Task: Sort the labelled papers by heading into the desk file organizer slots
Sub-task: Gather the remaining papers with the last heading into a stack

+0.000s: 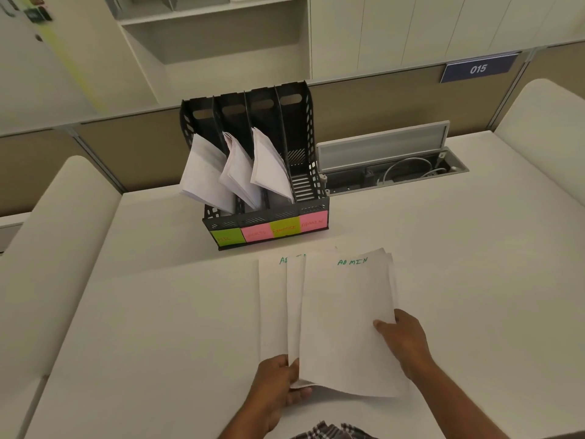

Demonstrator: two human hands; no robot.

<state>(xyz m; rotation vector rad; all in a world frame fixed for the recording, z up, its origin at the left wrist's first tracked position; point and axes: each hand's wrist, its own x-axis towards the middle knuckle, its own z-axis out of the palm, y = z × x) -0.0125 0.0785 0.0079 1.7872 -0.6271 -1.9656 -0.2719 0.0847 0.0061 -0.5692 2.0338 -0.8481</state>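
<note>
Both hands, left hand (278,383) and right hand (400,340), gripping fanned ADMIN papers (342,312) at near edges.

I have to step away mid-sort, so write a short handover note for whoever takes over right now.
Left hand grips the near edge of the fanned ADMIN papers; right hand holds their right edge.
The papers are on the desk in front of the organizer.
Done: the three left slots each hold a stack.
Left: the rightmost slot, tagged ADMIN on a pink note, is empty. Square up the ADMIN papers and slide them in there.
</note>
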